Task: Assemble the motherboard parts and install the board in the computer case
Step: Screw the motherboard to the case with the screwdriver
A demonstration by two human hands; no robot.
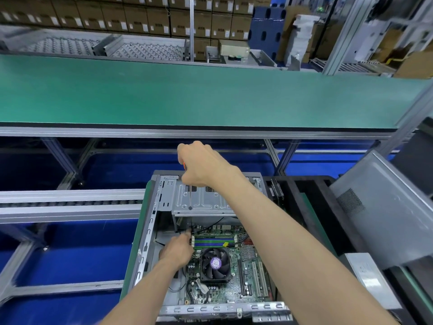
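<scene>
No brand name or lettering can be read anywhere: the round purple sticker on the cooler fan [215,263] is too small and blurred, and the white labels on the stacked cardboard boxes [131,18] at the back are illegible.

The computer case [150,221] lies open on its side, low in the centre of the view, below and in front of the long green table [187,95]. The motherboard [236,287] sits flat inside it, green, with a black square fan near its middle, a row of green and blue memory slots [214,240] just beyond the fan, and long white expansion slots [260,277] to the right. A grey metal drive cage [201,200] spans the far end of the case, above the board's far edge.

The right hand [201,165] is raised over the drive cage, its grip curled round the orange handle of a screwdriver [190,195], whose thin dark shaft runs straight down to the board's far left corner. The left hand [177,250] is down inside the case at that corner, fingers [186,235] drawn together at the shaft's tip; what they pinch, if anything, cannot be told.

A grey side panel [375,207] leans at the right.
</scene>
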